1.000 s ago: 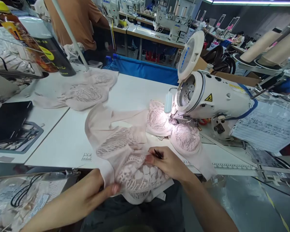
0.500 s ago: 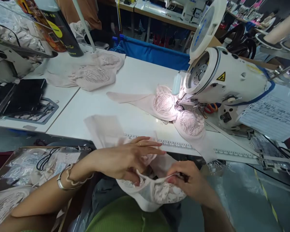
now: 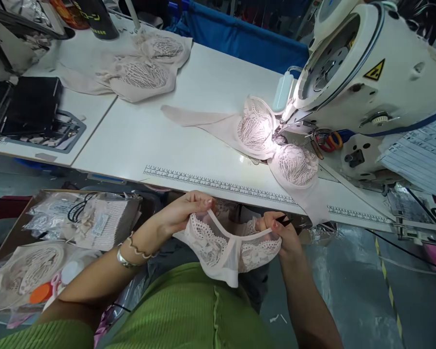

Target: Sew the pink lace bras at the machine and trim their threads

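Note:
A pale pink lace bra point(image 3: 227, 252) hangs between my two hands over my lap, cups facing me. My left hand point(image 3: 183, 213) is closed on its upper edge at the left cup. At the other end, my right hand point(image 3: 285, 237) pinches the edge of the right cup. Dark pointed blades point(image 3: 284, 220), like those of small thread snips, stick out of the right hand; their grip is hidden. A second bra point(image 3: 256, 128) lies on the table under the lit needle area of the sewing machine point(image 3: 352, 72).
Another bra point(image 3: 141, 72) lies at the back left of the white table point(image 3: 131, 135). A printed ruler point(image 3: 218, 184) runs along its front edge. Orange-handled scissors point(image 3: 332, 141) rest by the machine. A box point(image 3: 12, 228) with bagged pieces stands at lower left. Behind hangs blue cloth point(image 3: 240, 36).
My left hand has drawn back from the table edge and now grips the bra's upper edge. The bra is raised and spread between both hands. The view has tilted down.

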Demonstrator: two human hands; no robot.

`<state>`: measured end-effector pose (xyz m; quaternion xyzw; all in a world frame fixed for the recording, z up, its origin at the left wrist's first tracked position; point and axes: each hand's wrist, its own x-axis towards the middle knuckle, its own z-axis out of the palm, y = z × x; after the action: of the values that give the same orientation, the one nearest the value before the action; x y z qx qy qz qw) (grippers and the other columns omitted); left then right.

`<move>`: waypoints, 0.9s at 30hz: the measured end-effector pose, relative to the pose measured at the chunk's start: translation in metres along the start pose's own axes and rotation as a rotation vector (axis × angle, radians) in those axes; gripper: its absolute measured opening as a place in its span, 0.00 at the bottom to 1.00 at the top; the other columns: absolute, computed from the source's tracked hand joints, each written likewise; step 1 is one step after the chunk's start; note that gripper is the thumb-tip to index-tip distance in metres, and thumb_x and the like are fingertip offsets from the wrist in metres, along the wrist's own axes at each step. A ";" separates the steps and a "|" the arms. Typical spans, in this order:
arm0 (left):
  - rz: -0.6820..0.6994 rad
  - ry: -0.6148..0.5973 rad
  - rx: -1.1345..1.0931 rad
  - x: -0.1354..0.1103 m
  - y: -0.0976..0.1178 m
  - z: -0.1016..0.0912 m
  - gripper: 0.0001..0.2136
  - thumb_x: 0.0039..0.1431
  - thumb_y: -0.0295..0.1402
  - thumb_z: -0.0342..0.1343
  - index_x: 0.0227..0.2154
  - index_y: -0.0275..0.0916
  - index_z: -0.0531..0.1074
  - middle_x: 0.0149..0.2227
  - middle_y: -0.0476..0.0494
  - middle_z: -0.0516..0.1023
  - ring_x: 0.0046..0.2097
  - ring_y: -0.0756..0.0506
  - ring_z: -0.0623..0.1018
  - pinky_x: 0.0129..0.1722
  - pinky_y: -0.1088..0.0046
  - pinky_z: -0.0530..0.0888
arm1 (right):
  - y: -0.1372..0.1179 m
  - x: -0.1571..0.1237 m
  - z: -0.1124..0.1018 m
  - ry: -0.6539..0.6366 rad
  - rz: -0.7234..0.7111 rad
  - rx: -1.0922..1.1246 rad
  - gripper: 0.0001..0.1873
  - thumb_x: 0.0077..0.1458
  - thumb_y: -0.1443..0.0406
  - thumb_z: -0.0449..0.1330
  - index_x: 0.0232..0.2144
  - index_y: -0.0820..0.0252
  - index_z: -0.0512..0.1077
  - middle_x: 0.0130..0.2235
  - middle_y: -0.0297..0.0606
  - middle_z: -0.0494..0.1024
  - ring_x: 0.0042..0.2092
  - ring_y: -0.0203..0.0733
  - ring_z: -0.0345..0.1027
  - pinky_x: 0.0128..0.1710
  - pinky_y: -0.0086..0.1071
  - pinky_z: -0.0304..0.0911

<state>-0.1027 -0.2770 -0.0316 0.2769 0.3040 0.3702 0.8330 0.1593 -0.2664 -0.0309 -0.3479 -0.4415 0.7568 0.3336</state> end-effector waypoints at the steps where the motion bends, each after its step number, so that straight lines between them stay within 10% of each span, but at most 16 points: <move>1: 0.008 0.051 -0.086 0.001 -0.006 0.001 0.26 0.49 0.47 0.70 0.13 0.35 0.65 0.15 0.51 0.62 0.19 0.53 0.64 0.20 0.78 0.63 | 0.003 0.001 0.001 -0.001 0.007 0.033 0.32 0.50 0.45 0.66 0.14 0.54 0.54 0.14 0.26 0.55 0.18 0.32 0.44 0.21 0.30 0.44; 7: 0.000 0.122 -0.305 0.006 -0.019 0.007 0.30 0.46 0.43 0.73 0.14 0.38 0.54 0.13 0.57 0.52 0.16 0.57 0.55 0.16 0.81 0.58 | 0.008 0.000 -0.007 -0.013 0.031 -0.006 0.35 0.47 0.38 0.65 0.15 0.53 0.54 0.13 0.25 0.55 0.17 0.32 0.45 0.20 0.30 0.47; 11: -0.039 0.075 -0.286 0.011 -0.017 0.016 0.28 0.46 0.43 0.72 0.16 0.38 0.56 0.14 0.57 0.54 0.16 0.57 0.54 0.15 0.82 0.56 | -0.009 0.003 -0.008 -0.181 -0.012 -0.414 0.35 0.47 0.32 0.57 0.27 0.58 0.74 0.22 0.35 0.72 0.21 0.35 0.59 0.23 0.30 0.54; 17: 0.242 0.111 0.213 0.020 0.003 0.035 0.18 0.53 0.44 0.67 0.23 0.37 0.67 0.21 0.50 0.70 0.22 0.51 0.70 0.22 0.76 0.69 | -0.028 -0.007 0.007 -0.400 -0.225 -0.742 0.16 0.64 0.53 0.58 0.30 0.56 0.76 0.26 0.36 0.76 0.26 0.37 0.66 0.28 0.30 0.59; 22: 0.922 0.386 1.173 -0.008 0.006 0.055 0.04 0.62 0.28 0.59 0.38 0.42 0.76 0.37 0.43 0.80 0.39 0.44 0.77 0.40 0.67 0.76 | -0.028 -0.034 0.013 -0.112 -0.203 -0.670 0.15 0.66 0.57 0.55 0.31 0.56 0.75 0.24 0.34 0.72 0.23 0.35 0.61 0.22 0.30 0.54; 27: 0.907 0.178 1.484 -0.017 -0.026 0.068 0.09 0.65 0.32 0.58 0.46 0.35 0.73 0.38 0.39 0.81 0.40 0.41 0.78 0.41 0.63 0.78 | -0.009 -0.040 0.034 0.224 -0.304 -0.842 0.11 0.62 0.60 0.60 0.27 0.56 0.73 0.22 0.31 0.71 0.22 0.34 0.60 0.22 0.30 0.54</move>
<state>-0.0524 -0.3214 0.0005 0.8119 0.3911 0.3928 0.1833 0.1543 -0.3105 -0.0007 -0.4640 -0.7178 0.4117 0.3161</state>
